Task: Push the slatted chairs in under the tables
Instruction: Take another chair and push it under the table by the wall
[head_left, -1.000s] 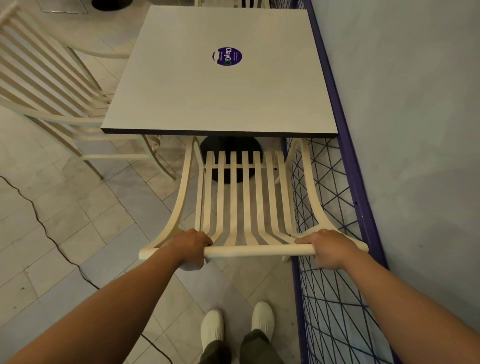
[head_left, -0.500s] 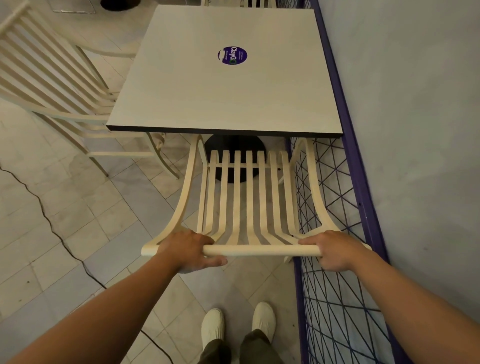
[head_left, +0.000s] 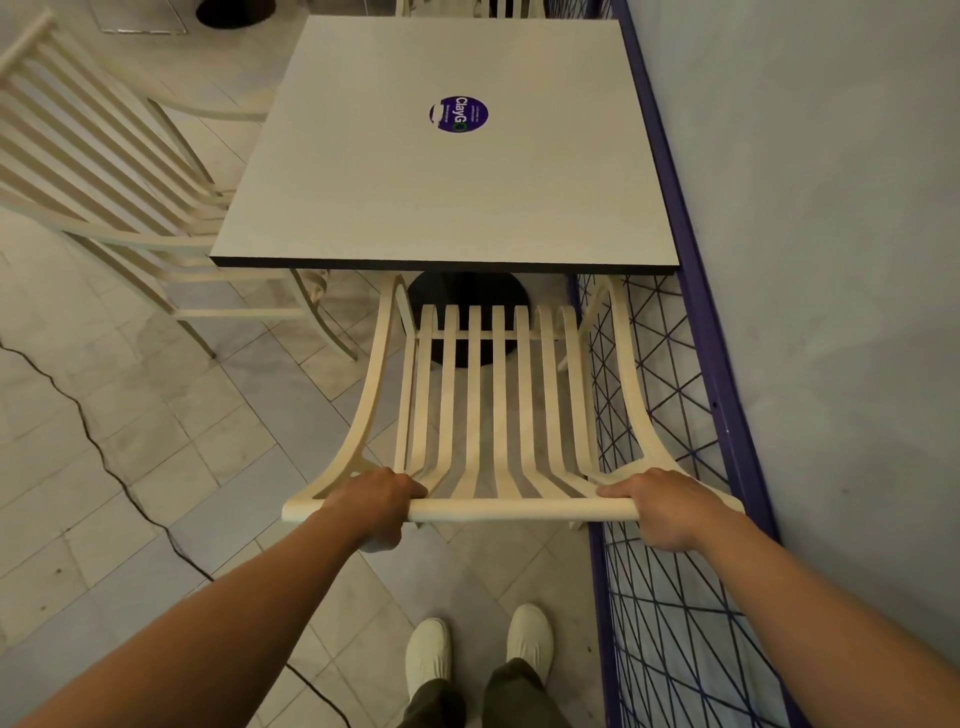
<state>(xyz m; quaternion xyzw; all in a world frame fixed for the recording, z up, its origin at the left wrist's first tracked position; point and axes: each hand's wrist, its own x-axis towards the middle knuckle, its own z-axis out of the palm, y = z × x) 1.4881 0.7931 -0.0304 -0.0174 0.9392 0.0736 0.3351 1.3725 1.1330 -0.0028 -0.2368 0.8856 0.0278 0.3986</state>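
Since half a second ago my left hand has tightened: its thumb, then stretched along the bar, is now tucked under, and the chair itself looks about where it was. At the far left I see a second chair standing out on the tiled floor, its front reaching under the left edge of the table, with a dark cable snaking across the tiles below it. My left hand wraps the left part of the cream top rail, fingers pressed together and curled over it. That rail belongs to the slatted chair, whose seat is tucked beneath the near edge of the table, its backrest leaning back toward me. A round purple sticker sits on the tabletop toward the far edge, and the black base shows under the near edge. My right hand grips the right end of the rail, fingers together and folded over. Just beside the chair's right side runs a purple wire fence, along a grey wall. My white shoes stand below the rail.
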